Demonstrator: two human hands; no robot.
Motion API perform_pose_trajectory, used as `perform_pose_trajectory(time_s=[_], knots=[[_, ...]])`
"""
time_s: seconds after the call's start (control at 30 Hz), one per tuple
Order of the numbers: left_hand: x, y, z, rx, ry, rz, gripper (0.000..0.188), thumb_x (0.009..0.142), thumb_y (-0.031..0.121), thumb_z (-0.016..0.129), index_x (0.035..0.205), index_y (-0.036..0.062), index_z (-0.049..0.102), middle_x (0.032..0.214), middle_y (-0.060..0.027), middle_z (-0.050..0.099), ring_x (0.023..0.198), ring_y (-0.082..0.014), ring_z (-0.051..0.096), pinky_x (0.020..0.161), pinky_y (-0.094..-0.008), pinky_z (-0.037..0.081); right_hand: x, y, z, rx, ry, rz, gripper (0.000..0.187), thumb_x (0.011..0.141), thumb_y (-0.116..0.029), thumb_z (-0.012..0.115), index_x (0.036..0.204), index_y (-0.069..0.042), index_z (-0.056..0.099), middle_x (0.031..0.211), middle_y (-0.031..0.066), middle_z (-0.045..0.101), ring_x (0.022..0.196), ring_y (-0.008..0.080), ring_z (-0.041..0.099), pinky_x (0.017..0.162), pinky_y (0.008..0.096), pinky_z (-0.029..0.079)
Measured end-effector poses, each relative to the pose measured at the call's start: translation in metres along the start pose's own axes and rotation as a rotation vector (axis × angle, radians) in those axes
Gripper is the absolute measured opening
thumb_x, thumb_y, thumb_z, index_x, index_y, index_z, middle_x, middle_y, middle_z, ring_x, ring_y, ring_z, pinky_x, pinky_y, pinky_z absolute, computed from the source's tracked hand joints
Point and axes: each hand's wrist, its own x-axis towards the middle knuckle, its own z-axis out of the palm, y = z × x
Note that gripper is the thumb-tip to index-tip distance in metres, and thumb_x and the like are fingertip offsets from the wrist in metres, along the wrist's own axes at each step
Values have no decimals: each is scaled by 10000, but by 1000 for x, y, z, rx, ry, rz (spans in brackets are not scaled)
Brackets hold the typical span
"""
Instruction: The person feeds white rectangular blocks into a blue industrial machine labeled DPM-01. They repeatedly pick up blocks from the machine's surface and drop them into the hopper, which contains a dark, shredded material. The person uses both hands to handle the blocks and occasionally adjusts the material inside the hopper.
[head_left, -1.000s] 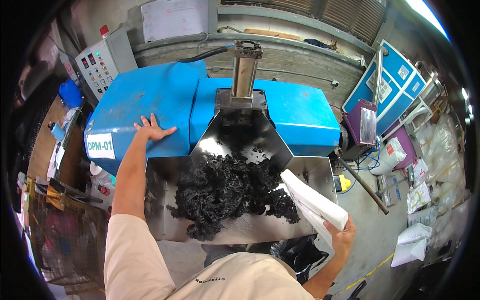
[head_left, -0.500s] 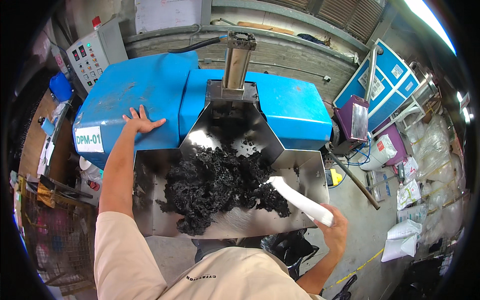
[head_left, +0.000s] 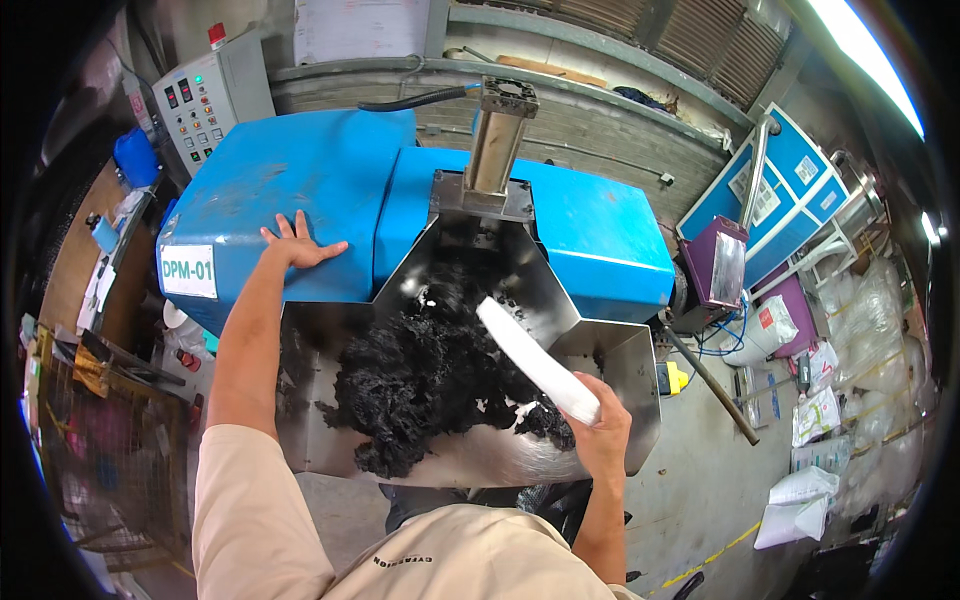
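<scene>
My right hand (head_left: pixel 604 432) is wrapped round the lower end of a long white, slightly curved bar (head_left: pixel 537 360); its kind is not clear. The bar's free end points up and left, over a heap of black, clumpy shredded material (head_left: pixel 410 385). That heap lies in a wide metal hopper (head_left: pixel 480 465), mostly on its left and middle. White bits show among the black clumps. My left hand (head_left: pixel 303 248) lies flat with fingers spread on the blue cover (head_left: pixel 285 165) of the machine, left of the hopper, holding nothing.
A metal cylinder (head_left: pixel 497 140) stands upright behind the hopper's throat. At the far left is a grey control panel (head_left: pixel 205 110). To the right, a metal bar (head_left: pixel 715 388) sticks out beside a purple box (head_left: pixel 712 262). White sacks (head_left: pixel 795 505) lie on the floor at right.
My right hand has moved left and slightly up with the white bar, which now reaches farther over the heap. The left hand stays on the blue cover; the whole view has shifted slightly.
</scene>
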Motion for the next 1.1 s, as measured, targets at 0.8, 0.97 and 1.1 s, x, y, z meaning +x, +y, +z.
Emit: perform_pose_trajectory(time_s=[0.8,0.97,1.1], knots=[[10,-1,14,22,59,0,1451,812,1065,320,1726,-11,-15,1823,-174,-137,1645,-455,-214,1251,-747,-131,-14,35,-22,-30,16,137,536,777,39,882,1290,-16,740,1182,119,788,1087,218,736,991,340,548],[7,-1,9,30,16,10,1460,811,1065,325,1721,-20,-35,1821,-177,-140,1645,-456,-211,1251,-748,-129,-14,35,-20,-43,15,140,530,778,36,886,1285,-29,748,1166,119,789,1070,213,739,974,345,553],[2,1,6,29,7,18,1465,812,1063,332,1717,-20,-58,1819,-184,-145,1645,-455,-212,1252,-747,-129,-15,34,-20,-51,25,125,533,774,35,892,1283,-32,749,1156,123,791,1058,222,746,968,351,559]])
